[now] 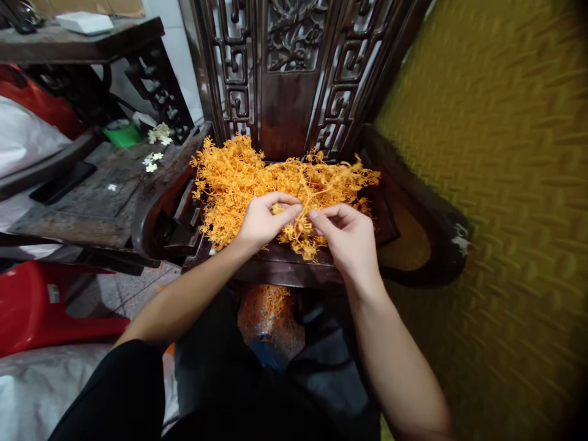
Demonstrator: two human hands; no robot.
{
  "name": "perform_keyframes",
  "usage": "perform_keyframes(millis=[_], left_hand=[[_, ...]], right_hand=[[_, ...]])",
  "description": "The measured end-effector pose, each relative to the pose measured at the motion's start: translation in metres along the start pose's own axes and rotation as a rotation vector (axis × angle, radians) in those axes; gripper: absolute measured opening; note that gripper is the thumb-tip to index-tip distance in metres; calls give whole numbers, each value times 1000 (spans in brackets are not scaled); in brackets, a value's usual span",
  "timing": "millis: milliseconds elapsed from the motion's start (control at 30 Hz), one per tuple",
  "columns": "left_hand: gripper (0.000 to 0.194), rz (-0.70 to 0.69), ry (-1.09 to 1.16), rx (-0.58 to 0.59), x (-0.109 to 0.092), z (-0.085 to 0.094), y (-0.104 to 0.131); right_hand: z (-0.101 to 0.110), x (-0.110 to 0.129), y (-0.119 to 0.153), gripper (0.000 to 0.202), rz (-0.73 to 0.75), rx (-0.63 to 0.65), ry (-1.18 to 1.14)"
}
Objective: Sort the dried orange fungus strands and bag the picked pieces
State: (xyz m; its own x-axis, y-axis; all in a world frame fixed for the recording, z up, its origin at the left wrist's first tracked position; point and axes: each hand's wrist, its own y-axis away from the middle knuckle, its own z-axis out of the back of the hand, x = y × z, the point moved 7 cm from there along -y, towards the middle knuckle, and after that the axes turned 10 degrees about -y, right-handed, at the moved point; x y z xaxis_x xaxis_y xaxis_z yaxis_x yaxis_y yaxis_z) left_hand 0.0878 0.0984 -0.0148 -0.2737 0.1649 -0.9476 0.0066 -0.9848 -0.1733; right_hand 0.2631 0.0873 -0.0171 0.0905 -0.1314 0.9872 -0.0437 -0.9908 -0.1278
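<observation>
A heap of orange, branching plastic-looking sprigs [239, 184] covers the seat of a dark carved wooden chair [287, 110]. My left hand [269, 217] is over the front of the heap, thumb and index finger pinched together at a sprig. Close beside it on the right, my right hand [349, 236] has its thumb and fingers closed on the same orange sprig [303, 229], which hangs between the two hands over the seat's front edge. The fingertips nearly meet, and part of the sprig is hidden behind them.
Below the seat, between the legs, is a container [271, 324] with orange bits. At left stand a dark wooden side table [82, 214] with green tape [123, 133] and pale pieces [151, 162], and a red stool [32, 306]. A yellow-green textured surface [514, 184] rises at right.
</observation>
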Motion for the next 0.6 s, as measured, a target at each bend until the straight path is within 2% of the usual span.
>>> perform_keyframes(millis=[100,167,333,400,500,600], left_hand=[[26,93,117,51,4,-5,2],[29,113,160,118,1,-12,5],[25,60,216,232,-8,-22,11],[23,52,228,227,-7,-21,11],[25,83,254,165,-1,-16,8],[25,151,378,128,3,-13,7]], right_hand=[[8,9,2,23,143,-129,79],[9,16,5,20,240,-170,154],[0,23,12,12,383,-97,243],[-3,22,11,11,371,-41,204],[-4,19,6,15,275,41,71],[-5,18,3,13,200,112,-8]])
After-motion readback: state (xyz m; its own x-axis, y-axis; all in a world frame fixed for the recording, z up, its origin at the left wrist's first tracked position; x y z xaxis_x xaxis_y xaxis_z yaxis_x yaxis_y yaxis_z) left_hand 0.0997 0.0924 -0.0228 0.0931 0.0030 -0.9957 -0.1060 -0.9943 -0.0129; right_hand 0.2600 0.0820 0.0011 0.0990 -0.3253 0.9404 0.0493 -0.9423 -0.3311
